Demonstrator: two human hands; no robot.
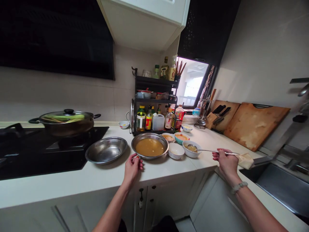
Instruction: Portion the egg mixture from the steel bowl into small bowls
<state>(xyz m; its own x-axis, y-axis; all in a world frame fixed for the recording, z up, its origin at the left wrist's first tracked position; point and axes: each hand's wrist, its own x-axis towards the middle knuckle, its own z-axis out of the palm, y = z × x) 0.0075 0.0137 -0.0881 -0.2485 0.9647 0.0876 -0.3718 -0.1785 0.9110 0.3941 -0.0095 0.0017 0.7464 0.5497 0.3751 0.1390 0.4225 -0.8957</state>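
My right hand (225, 161) grips the thin metal handle of a ladle (205, 150). The ladle's round head, with brownish liquid in it, is over or inside a white bowl (192, 154); I cannot tell whether it touches the bottom. My left hand (132, 167) is loosely closed, with nothing visible in it, just in front of a wide steel basin (166, 151) of yellow-brown broth (149, 147). Left of that stands a second steel basin (106, 150), with no food visible inside. A smaller white bowl (176, 151) sits between the broth basin and the ladle's bowl.
A lidded pot (69, 120) stands on the black stove (65, 154) at left. Behind the basins are a black rack (155, 100) of bottles and bowls of orange-red food (181, 137). Cutting boards (257, 125), a knife block (213, 120) and a sink (282, 187) are at right.
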